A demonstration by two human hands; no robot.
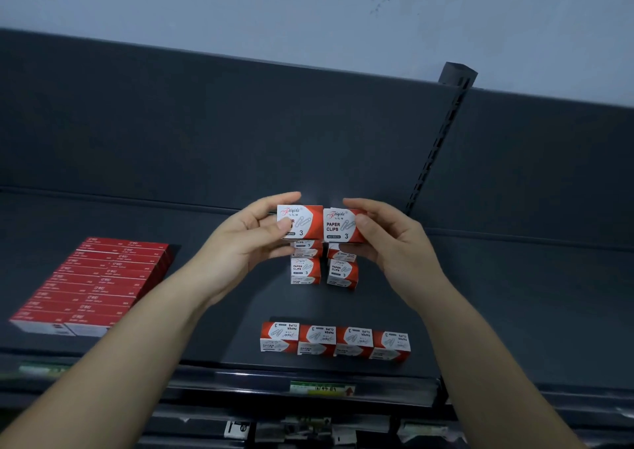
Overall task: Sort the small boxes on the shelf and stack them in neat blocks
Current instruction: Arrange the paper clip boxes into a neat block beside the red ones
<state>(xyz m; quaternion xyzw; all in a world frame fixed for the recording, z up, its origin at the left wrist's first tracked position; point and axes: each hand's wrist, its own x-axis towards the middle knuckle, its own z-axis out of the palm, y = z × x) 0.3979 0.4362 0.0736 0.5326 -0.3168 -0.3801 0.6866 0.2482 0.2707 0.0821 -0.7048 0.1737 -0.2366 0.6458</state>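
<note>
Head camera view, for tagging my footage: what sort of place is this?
Probably a stationery shop: dark metal shelf with a price label on its front edge, rows of paper-clip boxes.

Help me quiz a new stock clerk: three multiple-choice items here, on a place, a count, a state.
1. Where is the row of paper-clip boxes? A) at the front edge of the shelf B) against the back panel C) on a stack
2. How many boxes are in it? A) two B) four C) six
3. What are the hands doing? A) hanging empty B) each holding a box C) pressing the shelf
1A: it lies by the front lip. 2B: four side by side. 3B: left hand grips the left box, right hand the right box.
</note>
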